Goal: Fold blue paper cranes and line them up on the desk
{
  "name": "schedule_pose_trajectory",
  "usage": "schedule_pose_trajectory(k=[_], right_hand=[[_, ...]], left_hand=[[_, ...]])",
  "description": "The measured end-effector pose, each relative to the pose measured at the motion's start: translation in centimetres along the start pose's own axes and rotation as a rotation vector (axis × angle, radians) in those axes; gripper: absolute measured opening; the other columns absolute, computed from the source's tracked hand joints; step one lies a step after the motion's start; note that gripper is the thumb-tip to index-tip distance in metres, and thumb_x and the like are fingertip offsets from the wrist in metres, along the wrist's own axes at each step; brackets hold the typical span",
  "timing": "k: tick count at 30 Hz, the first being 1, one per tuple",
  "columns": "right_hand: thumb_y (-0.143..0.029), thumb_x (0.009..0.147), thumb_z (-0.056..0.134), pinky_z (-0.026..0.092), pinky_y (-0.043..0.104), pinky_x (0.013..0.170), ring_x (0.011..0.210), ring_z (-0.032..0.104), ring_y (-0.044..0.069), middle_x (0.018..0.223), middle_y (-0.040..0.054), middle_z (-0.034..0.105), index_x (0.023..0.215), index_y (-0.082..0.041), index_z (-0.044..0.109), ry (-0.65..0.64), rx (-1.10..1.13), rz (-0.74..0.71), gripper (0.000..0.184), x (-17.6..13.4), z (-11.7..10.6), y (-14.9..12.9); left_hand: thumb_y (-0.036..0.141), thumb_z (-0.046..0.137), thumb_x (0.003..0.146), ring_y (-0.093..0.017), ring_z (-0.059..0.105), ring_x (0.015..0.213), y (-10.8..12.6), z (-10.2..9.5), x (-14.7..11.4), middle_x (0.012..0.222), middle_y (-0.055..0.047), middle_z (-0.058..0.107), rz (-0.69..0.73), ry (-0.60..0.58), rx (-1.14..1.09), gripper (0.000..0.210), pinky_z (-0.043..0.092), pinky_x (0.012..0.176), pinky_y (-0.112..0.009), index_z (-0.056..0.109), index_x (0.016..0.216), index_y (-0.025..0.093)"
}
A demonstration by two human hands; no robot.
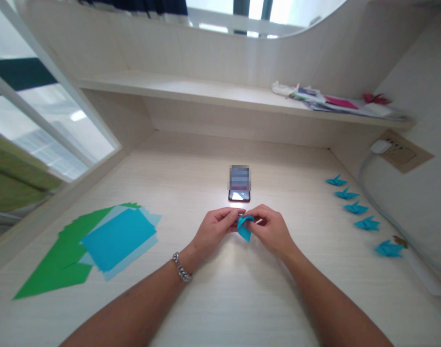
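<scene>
Both hands meet over the middle of the desk around a small piece of folded blue paper (245,229). My left hand (220,224) pinches its left edge between thumb and fingers; a metal chain bracelet (182,268) circles that wrist. On the other side, my right hand (270,227) grips the paper's upper right part with closed fingers. The paper is partly curled, and its lower tip hangs toward me. Some of its folds are hidden by my fingers. Just beyond the hands, a phone (239,195) lies flat with its screen lit.
Blue paper sheets (121,238) overlap green sheets (50,270) at the left. Several folded blue paper cranes (367,223) stand in a row along the right side. Behind them a white cable (382,216) runs from a wall socket (404,153). Papers lie on the shelf (206,91) above.
</scene>
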State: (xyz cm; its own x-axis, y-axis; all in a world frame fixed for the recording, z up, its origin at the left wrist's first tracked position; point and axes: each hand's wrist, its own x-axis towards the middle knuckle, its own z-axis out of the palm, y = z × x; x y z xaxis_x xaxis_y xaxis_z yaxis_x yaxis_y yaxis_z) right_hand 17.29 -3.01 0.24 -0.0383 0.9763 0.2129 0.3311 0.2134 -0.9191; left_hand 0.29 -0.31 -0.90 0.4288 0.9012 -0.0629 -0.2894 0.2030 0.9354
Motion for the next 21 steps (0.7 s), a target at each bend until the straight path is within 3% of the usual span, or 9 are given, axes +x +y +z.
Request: schedule_pose_trajectory(k=[7,15,21], right_hand=[[-0.009,0.075,0.062,0.05,0.027,0.064,0.08,0.064,0.017,0.091,0.0028,0.071,0.087,-0.023,0.072,-0.041,-0.013,-0.17,0.021,-0.4,0.3,0.0],[-0.012,0.074,0.064,0.051,0.027,0.062,0.068,0.064,0.015,0.081,0.001,0.072,0.086,-0.022,0.072,0.02,-0.018,-0.046,0.017,-0.5,0.7,0.2],[-0.012,0.074,0.063,0.052,0.027,0.066,0.071,0.065,0.016,0.08,0.0014,0.071,0.086,-0.02,0.071,0.07,-0.004,-0.054,0.016,-0.6,1.0,0.1]], left_hand=[[0.026,0.07,0.078,-0.016,0.065,0.076,-0.1,-0.2,0.0,0.089,-0.007,0.07,-0.021,0.032,0.012,0.027,0.055,0.069,-0.029,0.069,0.102,0.014],[0.025,0.068,0.08,-0.014,0.063,0.075,-0.4,-0.2,0.2,0.084,-0.007,0.068,0.001,0.023,0.027,0.017,0.055,0.07,-0.027,0.07,0.09,0.012],[0.026,0.069,0.079,-0.014,0.062,0.075,-0.3,0.1,0.2,0.083,-0.006,0.066,0.0,0.019,-0.045,0.017,0.055,0.07,-0.029,0.068,0.088,0.012]])
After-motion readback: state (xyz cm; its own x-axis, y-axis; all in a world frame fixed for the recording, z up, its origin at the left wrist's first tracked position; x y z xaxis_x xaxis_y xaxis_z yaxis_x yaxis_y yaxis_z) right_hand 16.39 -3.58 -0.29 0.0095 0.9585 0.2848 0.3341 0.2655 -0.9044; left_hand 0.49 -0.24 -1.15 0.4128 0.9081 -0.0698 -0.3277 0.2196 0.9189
